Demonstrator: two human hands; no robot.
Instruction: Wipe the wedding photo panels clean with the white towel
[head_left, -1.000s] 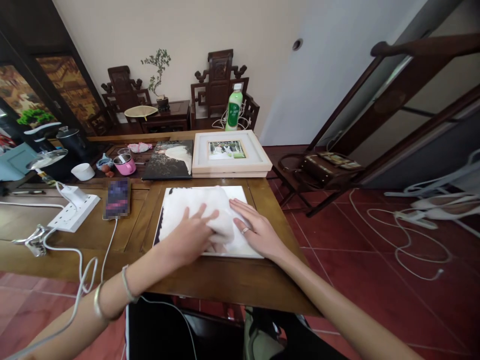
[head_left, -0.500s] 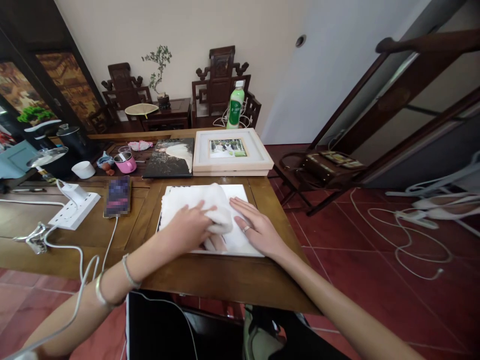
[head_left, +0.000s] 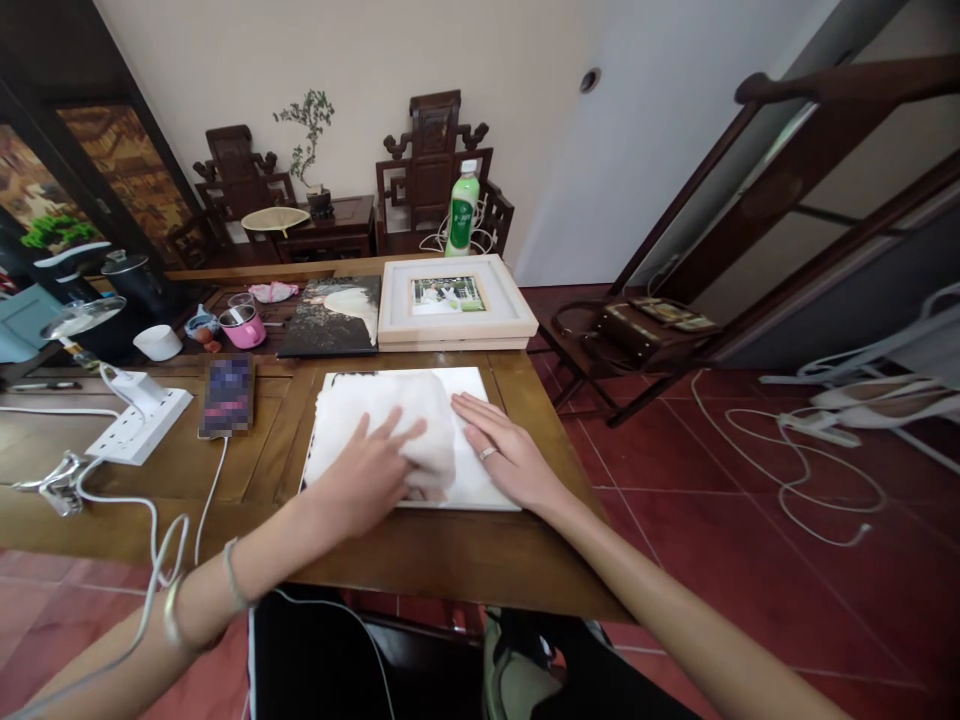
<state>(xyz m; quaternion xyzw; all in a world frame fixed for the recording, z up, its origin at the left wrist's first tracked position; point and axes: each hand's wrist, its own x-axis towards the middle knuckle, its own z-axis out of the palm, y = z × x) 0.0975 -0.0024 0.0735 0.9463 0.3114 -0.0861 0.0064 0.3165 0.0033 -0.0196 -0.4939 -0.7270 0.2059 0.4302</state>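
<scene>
Tabletop (head_left: 480, 545) of brown panelled wood stands over a red-tiled floor (head_left: 675, 450); I note a pale wall (head_left: 517, 90) and carved dark chairs (head_left: 435, 140) on the far side. Near its right end lies a white-edged panel (head_left: 478, 490), mostly covered by a white cloth (head_left: 356, 405). Grip of the left hand (head_left: 371, 465): fingers spread apart, resting on the cloth. Grip of the right hand (head_left: 510, 455): flat and uncurled, against the panel's right part. Beyond the panel I record a dark picture (head_left: 311, 325) and, just right of it, a pale frame (head_left: 514, 310). Farther left are a phone (head_left: 227, 395) and a white power strip (head_left: 139, 428). Labelling: the bottle (head_left: 468, 185) beyond the frame carries a green label (head_left: 462, 222) with white lettering, too small for me to read.
</scene>
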